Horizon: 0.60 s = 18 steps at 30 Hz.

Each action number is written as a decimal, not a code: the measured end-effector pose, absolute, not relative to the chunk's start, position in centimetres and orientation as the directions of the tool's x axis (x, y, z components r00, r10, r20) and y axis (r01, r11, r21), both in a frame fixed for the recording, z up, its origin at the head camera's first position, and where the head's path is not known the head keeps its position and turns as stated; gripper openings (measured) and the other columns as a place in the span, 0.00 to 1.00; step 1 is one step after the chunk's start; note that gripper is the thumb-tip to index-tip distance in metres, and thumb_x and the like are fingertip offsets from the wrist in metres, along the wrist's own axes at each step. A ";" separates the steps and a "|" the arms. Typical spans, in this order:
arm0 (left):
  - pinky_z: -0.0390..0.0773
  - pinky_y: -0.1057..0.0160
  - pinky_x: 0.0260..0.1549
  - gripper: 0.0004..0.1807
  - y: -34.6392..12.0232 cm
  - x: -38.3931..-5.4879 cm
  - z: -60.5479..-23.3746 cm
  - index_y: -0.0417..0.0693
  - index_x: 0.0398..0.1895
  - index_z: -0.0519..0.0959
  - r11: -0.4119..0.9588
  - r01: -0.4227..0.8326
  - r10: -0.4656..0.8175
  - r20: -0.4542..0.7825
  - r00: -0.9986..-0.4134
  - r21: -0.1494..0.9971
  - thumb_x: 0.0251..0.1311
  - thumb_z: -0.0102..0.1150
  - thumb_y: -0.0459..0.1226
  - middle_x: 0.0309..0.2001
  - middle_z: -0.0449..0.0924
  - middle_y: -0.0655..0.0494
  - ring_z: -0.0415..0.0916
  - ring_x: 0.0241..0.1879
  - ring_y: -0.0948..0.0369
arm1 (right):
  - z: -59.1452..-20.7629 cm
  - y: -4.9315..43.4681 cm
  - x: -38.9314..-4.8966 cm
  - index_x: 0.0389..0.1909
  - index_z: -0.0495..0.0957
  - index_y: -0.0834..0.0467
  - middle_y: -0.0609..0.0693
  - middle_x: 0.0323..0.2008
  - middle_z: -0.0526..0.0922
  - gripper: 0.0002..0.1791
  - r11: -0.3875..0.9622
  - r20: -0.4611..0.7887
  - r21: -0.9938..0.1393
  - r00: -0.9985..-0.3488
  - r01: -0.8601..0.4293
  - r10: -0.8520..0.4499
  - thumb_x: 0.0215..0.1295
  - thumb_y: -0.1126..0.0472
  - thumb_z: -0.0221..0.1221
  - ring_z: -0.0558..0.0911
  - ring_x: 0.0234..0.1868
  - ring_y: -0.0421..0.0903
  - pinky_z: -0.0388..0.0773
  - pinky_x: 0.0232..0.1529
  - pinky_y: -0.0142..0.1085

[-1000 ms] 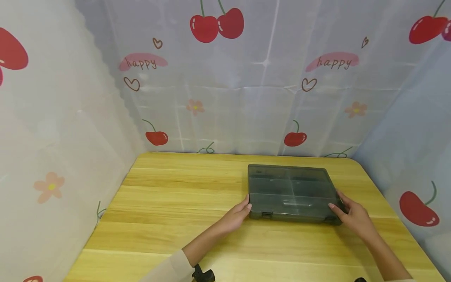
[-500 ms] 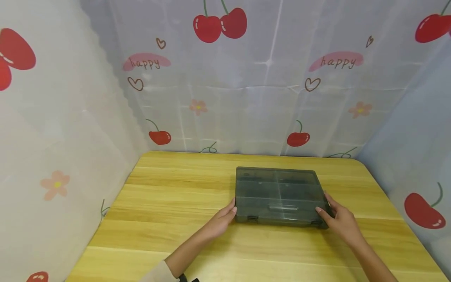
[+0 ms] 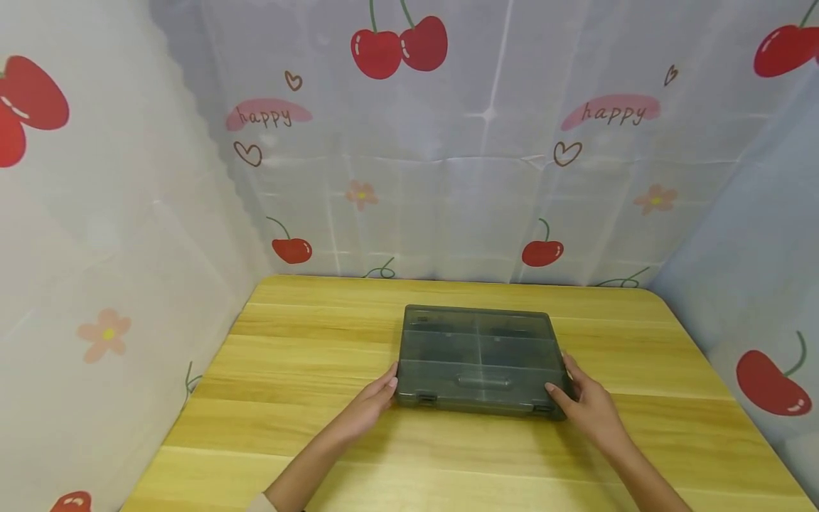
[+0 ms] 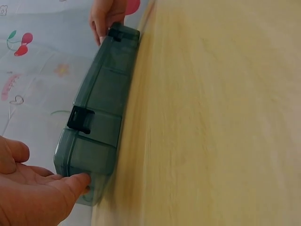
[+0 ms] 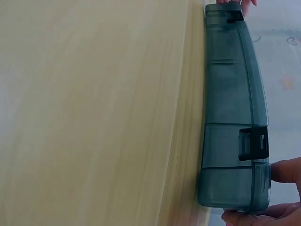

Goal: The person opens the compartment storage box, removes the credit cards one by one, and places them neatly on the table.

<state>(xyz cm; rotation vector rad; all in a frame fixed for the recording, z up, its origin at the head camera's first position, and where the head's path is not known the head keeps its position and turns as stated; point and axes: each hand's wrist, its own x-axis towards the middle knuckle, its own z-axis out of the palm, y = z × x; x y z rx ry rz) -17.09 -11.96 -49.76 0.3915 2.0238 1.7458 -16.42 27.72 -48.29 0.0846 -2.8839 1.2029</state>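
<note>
A dark, see-through plastic compartment box [image 3: 480, 355] with a shut lid and black latches [image 4: 81, 119] is on the wooden table [image 3: 307, 355]. My left hand [image 3: 367, 409] touches its left end with the fingertips. In the left wrist view the left thumb [image 4: 16, 150] stands apart from the box. My right hand [image 3: 591, 412] grips the right front corner. Its thumb [image 3: 557, 391] lies on the lid and its fingers are along the side. The right wrist view shows the right fingers [image 5: 240, 218] at the box's lower end, partly out of frame.
A pale curtain [image 3: 435, 213] printed with cherries and hearts hangs behind the table. Similar sheets line the left [image 3: 147, 249] and right sides [image 3: 755, 256]. Bare wood [image 3: 473, 462] lies in front of the box.
The box has moved to the left across the table and slightly towards me, both hands travelling with it. The lid stays shut.
</note>
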 end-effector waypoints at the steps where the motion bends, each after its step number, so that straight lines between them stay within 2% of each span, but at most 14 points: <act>1: 0.46 0.37 0.73 0.35 -12.3 -17.0 -49.8 0.39 0.82 0.36 0.161 -0.067 0.483 -0.137 -0.865 0.985 0.84 0.30 0.47 0.80 0.31 0.37 0.36 0.77 0.36 | -48.3 27.5 -16.4 0.78 0.49 0.71 0.73 0.75 0.52 0.43 0.700 0.037 -0.712 -0.998 -0.060 -0.048 0.75 0.54 0.59 0.63 0.69 0.73 0.73 0.61 0.60; 4: 0.46 0.38 0.74 0.36 -13.1 -16.8 -49.9 0.38 0.81 0.36 0.158 -0.064 0.478 -0.133 -0.868 0.985 0.83 0.30 0.48 0.80 0.31 0.37 0.35 0.77 0.37 | -48.4 26.7 -16.5 0.77 0.48 0.72 0.73 0.76 0.50 0.42 0.684 0.035 -0.727 -0.998 -0.065 -0.058 0.75 0.57 0.59 0.61 0.70 0.73 0.71 0.63 0.58; 11: 0.45 0.38 0.74 0.38 -14.8 -16.3 -49.4 0.41 0.82 0.38 0.182 -0.097 0.436 -0.169 -0.884 0.978 0.82 0.32 0.52 0.80 0.32 0.37 0.41 0.76 0.34 | -48.4 24.9 -16.6 0.78 0.46 0.72 0.72 0.77 0.45 0.42 0.643 0.021 -0.763 -0.996 -0.069 -0.082 0.75 0.59 0.59 0.56 0.73 0.72 0.66 0.66 0.56; 18: 0.46 0.41 0.75 0.37 -16.2 -16.3 -49.3 0.38 0.82 0.39 0.159 -0.117 0.398 -0.172 -0.901 0.980 0.83 0.32 0.50 0.81 0.32 0.39 0.32 0.79 0.41 | -48.3 23.2 -16.6 0.77 0.45 0.75 0.73 0.77 0.43 0.42 0.606 0.028 -0.791 -0.994 -0.089 -0.110 0.74 0.62 0.59 0.50 0.76 0.70 0.62 0.68 0.53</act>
